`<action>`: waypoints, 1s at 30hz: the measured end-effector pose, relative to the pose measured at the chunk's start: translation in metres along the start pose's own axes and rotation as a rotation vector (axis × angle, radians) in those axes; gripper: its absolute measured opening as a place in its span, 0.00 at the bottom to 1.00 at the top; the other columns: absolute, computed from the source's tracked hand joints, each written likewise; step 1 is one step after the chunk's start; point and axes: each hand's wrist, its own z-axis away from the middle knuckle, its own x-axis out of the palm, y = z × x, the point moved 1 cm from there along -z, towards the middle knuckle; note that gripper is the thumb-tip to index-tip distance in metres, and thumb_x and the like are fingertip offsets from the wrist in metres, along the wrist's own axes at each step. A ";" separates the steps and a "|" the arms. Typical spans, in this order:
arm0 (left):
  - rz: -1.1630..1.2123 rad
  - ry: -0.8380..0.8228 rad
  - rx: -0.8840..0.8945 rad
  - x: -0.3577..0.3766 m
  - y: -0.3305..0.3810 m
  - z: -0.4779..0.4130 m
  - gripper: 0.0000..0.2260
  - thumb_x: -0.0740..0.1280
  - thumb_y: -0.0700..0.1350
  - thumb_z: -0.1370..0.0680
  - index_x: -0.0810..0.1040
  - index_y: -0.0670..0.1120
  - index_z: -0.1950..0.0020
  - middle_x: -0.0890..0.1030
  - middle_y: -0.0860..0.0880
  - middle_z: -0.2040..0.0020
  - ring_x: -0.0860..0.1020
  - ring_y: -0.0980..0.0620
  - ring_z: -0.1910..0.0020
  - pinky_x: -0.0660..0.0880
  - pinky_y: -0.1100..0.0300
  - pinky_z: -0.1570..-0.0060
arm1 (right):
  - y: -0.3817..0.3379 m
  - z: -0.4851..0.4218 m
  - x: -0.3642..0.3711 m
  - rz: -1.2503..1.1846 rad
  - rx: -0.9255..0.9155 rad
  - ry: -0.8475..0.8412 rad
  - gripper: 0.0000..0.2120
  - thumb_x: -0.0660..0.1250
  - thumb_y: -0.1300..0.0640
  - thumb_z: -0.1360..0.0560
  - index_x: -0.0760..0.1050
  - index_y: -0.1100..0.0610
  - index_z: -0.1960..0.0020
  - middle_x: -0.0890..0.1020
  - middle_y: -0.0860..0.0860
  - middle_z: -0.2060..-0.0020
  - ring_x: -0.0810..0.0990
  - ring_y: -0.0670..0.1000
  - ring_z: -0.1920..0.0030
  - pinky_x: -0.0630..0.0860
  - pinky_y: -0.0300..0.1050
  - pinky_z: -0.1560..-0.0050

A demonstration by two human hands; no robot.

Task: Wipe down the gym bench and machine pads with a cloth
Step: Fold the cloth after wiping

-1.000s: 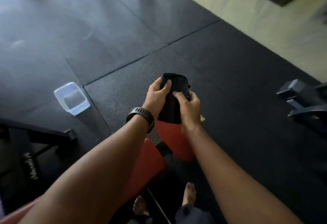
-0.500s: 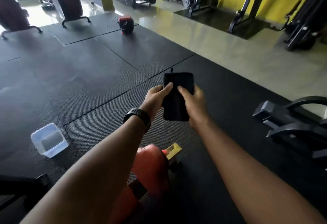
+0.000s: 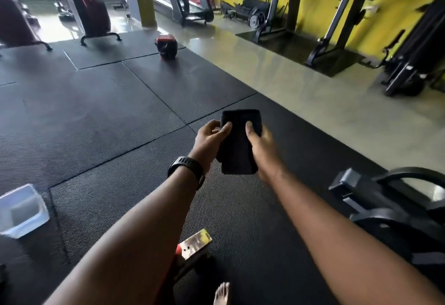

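A folded black cloth (image 3: 238,145) is held up in front of me over the black floor mat. My left hand (image 3: 209,138), with a black watch on its wrist, pinches the cloth's left edge with thumb and fingers. My right hand (image 3: 258,140) grips its right edge, thumb on the front face. Only a sliver of the red bench pad (image 3: 179,249) shows below my left forearm, beside a shiny metal end piece (image 3: 196,243). The rest of the bench is hidden by my arms.
A clear plastic tub (image 3: 21,210) sits on the mat at the left. Black machine parts (image 3: 385,201) lie at the right. A red-topped kettlebell (image 3: 166,46), red-padded machines (image 3: 90,13) and racks (image 3: 337,22) stand farther back. My bare foot (image 3: 221,294) shows at the bottom.
The view has tilted upward, so the red bench has slid almost out of the bottom of the frame. Both hands have kept hold of the cloth, which now looks flatter and more squarely folded.
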 end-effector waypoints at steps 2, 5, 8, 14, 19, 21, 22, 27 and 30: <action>0.028 0.038 0.008 0.008 -0.005 -0.032 0.07 0.67 0.47 0.17 0.79 0.45 0.51 0.81 0.51 0.61 0.80 0.59 0.65 0.77 0.64 0.66 | 0.001 -0.035 -0.002 0.008 -0.012 -0.027 0.17 0.63 0.45 0.17 0.77 0.57 0.39 0.85 0.57 0.48 0.86 0.58 0.49 0.84 0.60 0.49; 0.069 0.116 0.010 0.014 -0.012 -0.083 0.11 0.66 0.47 0.17 0.78 0.45 0.57 0.79 0.53 0.65 0.75 0.59 0.68 0.73 0.65 0.67 | 0.005 -0.090 -0.001 0.046 -0.030 -0.070 0.13 0.63 0.45 0.17 0.78 0.55 0.44 0.85 0.55 0.50 0.86 0.56 0.49 0.83 0.56 0.48; 0.062 0.128 0.033 0.014 -0.009 -0.135 0.13 0.65 0.48 0.16 0.78 0.45 0.58 0.78 0.51 0.65 0.75 0.57 0.66 0.72 0.63 0.65 | 0.002 -0.147 0.008 0.075 -0.018 -0.075 0.14 0.64 0.44 0.18 0.78 0.55 0.48 0.85 0.56 0.51 0.85 0.58 0.48 0.83 0.58 0.47; 0.032 0.228 0.069 -0.026 0.016 -0.218 0.15 0.67 0.53 0.17 0.78 0.40 0.49 0.76 0.42 0.57 0.73 0.48 0.61 0.71 0.57 0.64 | -0.017 -0.245 0.049 0.084 0.005 -0.263 0.16 0.61 0.50 0.16 0.78 0.62 0.42 0.85 0.55 0.54 0.86 0.53 0.56 0.81 0.41 0.62; 0.017 0.400 0.092 -0.072 0.025 -0.271 0.12 0.65 0.50 0.16 0.77 0.42 0.52 0.78 0.46 0.59 0.76 0.53 0.62 0.72 0.60 0.63 | -0.017 -0.313 0.110 0.033 0.041 -0.439 0.17 0.62 0.50 0.16 0.77 0.64 0.40 0.86 0.56 0.54 0.87 0.53 0.57 0.81 0.42 0.64; 0.016 0.489 0.103 -0.098 0.024 -0.293 0.13 0.66 0.52 0.17 0.76 0.43 0.54 0.76 0.48 0.61 0.74 0.54 0.64 0.71 0.59 0.64 | -0.011 -0.346 0.142 0.041 0.049 -0.533 0.17 0.63 0.48 0.16 0.78 0.62 0.40 0.86 0.57 0.51 0.86 0.56 0.53 0.82 0.45 0.61; 0.012 0.554 0.121 -0.113 0.026 -0.305 0.16 0.67 0.55 0.19 0.76 0.41 0.54 0.75 0.46 0.60 0.73 0.52 0.62 0.70 0.57 0.62 | -0.008 -0.364 0.163 0.053 0.061 -0.598 0.17 0.63 0.48 0.17 0.78 0.61 0.41 0.86 0.57 0.50 0.86 0.56 0.52 0.83 0.47 0.59; 0.037 0.820 0.184 -0.170 0.030 -0.354 0.20 0.68 0.54 0.19 0.76 0.35 0.46 0.75 0.41 0.55 0.72 0.45 0.55 0.70 0.55 0.63 | -0.004 -0.429 0.244 0.058 0.067 -0.843 0.14 0.64 0.50 0.17 0.77 0.60 0.41 0.86 0.57 0.50 0.86 0.53 0.54 0.82 0.43 0.61; 0.014 0.951 0.164 -0.195 0.040 -0.374 0.23 0.65 0.55 0.18 0.76 0.33 0.43 0.79 0.36 0.52 0.76 0.45 0.54 0.75 0.49 0.57 | -0.007 -0.463 0.294 0.071 0.096 -1.002 0.14 0.64 0.52 0.17 0.77 0.63 0.40 0.85 0.60 0.50 0.85 0.56 0.52 0.83 0.49 0.56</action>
